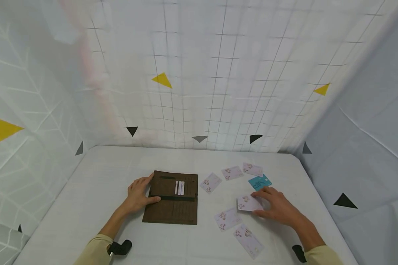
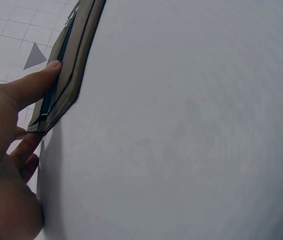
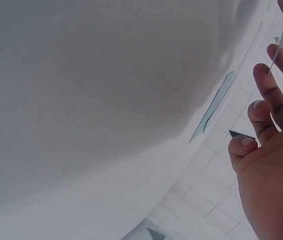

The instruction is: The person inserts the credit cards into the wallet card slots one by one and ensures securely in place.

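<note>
A brown bifold wallet [image 1: 170, 213] lies spread out on the table, a few cards in slots of its upper half. My left hand [image 1: 137, 195] grips its left edge; in the left wrist view the thumb [image 2: 46, 77] presses on the inside of the wallet [image 2: 79, 55] and fingers reach under its edge. Between thumb and fingers, my right hand [image 1: 278, 208] pinches a pale floral card [image 1: 246, 203], raised off the table. The right wrist view shows this card edge-on, as a thin line [image 3: 279, 47]. Just beyond that hand lies a blue card [image 1: 260, 182] with lettering.
Three floral cards [image 1: 232, 173] lie toward the back, one touching or overlapping the blue card. Two more floral cards [image 1: 248, 241] lie nearer the front. White cloth walls [image 1: 199, 110] with coloured triangles enclose the white table [image 1: 119, 165] at the back and sides.
</note>
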`<state>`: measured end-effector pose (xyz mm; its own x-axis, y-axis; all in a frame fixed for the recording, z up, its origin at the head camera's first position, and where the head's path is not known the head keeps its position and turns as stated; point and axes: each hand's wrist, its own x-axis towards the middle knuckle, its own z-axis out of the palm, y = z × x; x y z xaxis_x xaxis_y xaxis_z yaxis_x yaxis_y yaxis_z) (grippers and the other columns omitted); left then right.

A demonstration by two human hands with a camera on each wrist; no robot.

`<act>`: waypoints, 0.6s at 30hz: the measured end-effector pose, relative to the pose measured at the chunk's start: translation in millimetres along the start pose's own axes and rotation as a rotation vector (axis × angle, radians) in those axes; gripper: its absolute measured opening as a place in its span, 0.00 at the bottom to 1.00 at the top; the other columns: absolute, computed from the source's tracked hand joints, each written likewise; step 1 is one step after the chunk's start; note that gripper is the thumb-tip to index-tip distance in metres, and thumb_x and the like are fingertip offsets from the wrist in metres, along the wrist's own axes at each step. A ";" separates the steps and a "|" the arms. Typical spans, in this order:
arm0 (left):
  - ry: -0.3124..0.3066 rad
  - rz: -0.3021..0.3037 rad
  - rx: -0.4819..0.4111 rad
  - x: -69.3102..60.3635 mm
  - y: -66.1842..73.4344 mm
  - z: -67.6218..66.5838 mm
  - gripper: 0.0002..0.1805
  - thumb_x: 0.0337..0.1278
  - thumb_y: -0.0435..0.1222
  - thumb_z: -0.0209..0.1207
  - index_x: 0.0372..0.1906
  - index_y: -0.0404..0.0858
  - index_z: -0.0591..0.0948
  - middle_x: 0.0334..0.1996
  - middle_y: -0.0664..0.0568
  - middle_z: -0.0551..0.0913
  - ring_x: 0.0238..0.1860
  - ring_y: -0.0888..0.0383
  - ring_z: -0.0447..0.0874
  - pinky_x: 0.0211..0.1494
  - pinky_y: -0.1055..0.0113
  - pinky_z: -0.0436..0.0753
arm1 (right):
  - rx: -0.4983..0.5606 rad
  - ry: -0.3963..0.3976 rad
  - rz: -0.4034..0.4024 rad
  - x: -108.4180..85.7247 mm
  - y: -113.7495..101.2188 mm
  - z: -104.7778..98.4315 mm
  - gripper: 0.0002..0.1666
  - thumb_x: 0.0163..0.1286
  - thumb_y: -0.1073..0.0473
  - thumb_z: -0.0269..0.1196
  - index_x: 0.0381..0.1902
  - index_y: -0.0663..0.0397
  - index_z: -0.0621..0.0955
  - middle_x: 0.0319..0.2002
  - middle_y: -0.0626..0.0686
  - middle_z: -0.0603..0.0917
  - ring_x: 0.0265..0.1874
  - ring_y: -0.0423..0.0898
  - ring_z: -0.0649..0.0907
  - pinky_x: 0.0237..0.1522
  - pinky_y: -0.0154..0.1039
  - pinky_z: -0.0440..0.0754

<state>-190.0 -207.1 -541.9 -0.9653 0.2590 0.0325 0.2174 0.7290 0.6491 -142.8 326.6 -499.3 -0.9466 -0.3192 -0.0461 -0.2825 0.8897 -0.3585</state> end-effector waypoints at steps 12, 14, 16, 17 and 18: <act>0.010 0.010 -0.006 -1.6 2.1 -0.8 0.58 0.49 0.57 0.73 0.80 0.37 0.56 0.69 0.32 0.66 0.71 0.31 0.54 0.67 0.30 0.45 | 0.185 0.029 -0.090 21.6 -23.7 5.8 0.36 0.57 0.36 0.74 0.62 0.36 0.80 0.56 0.48 0.75 0.53 0.48 0.76 0.53 0.54 0.79; 0.016 0.016 -0.006 -2.1 2.7 -0.9 0.58 0.50 0.56 0.73 0.79 0.36 0.56 0.69 0.31 0.66 0.70 0.30 0.54 0.66 0.29 0.46 | 0.209 0.041 -0.119 25.6 -27.6 6.7 0.36 0.57 0.36 0.74 0.62 0.34 0.79 0.53 0.44 0.76 0.51 0.45 0.77 0.51 0.50 0.79; 0.017 0.014 0.003 -2.4 3.1 -0.7 0.58 0.50 0.56 0.73 0.79 0.36 0.56 0.69 0.32 0.66 0.70 0.31 0.55 0.66 0.29 0.46 | 0.239 0.047 -0.142 29.4 -31.5 7.9 0.35 0.57 0.36 0.74 0.62 0.33 0.79 0.50 0.40 0.76 0.48 0.43 0.76 0.48 0.46 0.79; 0.015 0.008 0.008 -2.3 3.1 -0.4 0.58 0.50 0.56 0.72 0.79 0.37 0.56 0.69 0.32 0.66 0.71 0.31 0.55 0.67 0.30 0.46 | 0.252 0.050 -0.150 31.3 -33.3 8.7 0.35 0.57 0.36 0.74 0.62 0.32 0.79 0.49 0.39 0.75 0.47 0.43 0.76 0.46 0.44 0.79; 0.012 0.005 0.012 -2.3 3.2 -0.3 0.58 0.50 0.57 0.72 0.80 0.38 0.56 0.69 0.33 0.66 0.71 0.32 0.55 0.67 0.30 0.46 | 0.267 0.052 -0.157 32.9 -35.2 9.3 0.35 0.57 0.36 0.74 0.62 0.32 0.79 0.47 0.38 0.75 0.46 0.43 0.76 0.45 0.43 0.78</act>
<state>-187.2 -205.5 -539.6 -0.9659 0.2549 0.0447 0.2237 0.7352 0.6399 -162.5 281.8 -496.8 -0.9033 -0.4224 0.0746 -0.3814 0.7115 -0.5902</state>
